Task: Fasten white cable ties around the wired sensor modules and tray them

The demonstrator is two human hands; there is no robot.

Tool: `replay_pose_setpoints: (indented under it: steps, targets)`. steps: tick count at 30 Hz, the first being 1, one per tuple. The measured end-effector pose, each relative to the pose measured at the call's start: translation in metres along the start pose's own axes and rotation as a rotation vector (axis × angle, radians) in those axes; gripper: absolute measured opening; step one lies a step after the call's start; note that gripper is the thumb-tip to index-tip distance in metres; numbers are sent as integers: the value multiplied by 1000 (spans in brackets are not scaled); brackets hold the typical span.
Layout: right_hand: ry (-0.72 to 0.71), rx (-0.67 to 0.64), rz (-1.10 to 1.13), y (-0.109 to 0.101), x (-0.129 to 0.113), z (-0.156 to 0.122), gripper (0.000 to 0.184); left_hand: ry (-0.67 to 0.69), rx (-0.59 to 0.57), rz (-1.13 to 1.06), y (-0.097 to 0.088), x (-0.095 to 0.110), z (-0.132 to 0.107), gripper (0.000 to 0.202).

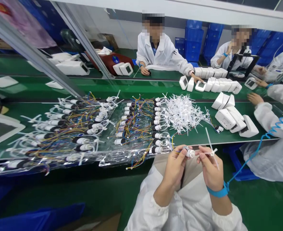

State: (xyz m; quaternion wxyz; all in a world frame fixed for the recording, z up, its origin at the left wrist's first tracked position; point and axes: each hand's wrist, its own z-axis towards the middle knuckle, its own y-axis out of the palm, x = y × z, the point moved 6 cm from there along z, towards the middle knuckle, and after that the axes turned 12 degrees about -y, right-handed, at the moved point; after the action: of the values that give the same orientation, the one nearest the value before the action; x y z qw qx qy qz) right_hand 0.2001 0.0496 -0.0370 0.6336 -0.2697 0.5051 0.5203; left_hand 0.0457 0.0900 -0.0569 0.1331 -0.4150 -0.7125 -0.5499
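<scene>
My left hand (175, 163) is closed around a small pump with a white cylindrical head (191, 153) and thin coloured wires trailing to its left. A piece of clear tubing with a white T-shaped connector (212, 153) is pinched in my right hand (211, 165), which wears a blue wrist strap (217, 192). The tube's near end is close to the pump head; whether they touch I cannot tell. Just beyond my hands lies a heap of similar white tube pieces (183, 112). Rows of black-and-white pumps (157, 149) with wires lie on clear plastic to the left.
White housings (225, 118) stand at the bench's right, with more (211, 73) on the green line (155, 84) behind. Co-workers in white coats (158, 53) sit opposite and at my right. A blue coiled cord (254, 155) runs from my wrist strap. Metal posts (83, 40) rise at left.
</scene>
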Motion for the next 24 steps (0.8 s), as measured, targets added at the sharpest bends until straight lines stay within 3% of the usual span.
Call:
replay_pose_setpoints:
  steps: [6, 17, 24]
  targets:
    - [122, 73, 78, 0, 5, -1, 23, 0, 20, -18, 5, 2, -5, 50]
    - [34, -7, 29, 3, 4, -4, 19, 72, 31, 72, 6, 3, -10, 50]
    - [83, 30, 7, 4, 6, -5, 24, 47, 43, 90, 6, 1, -10, 52]
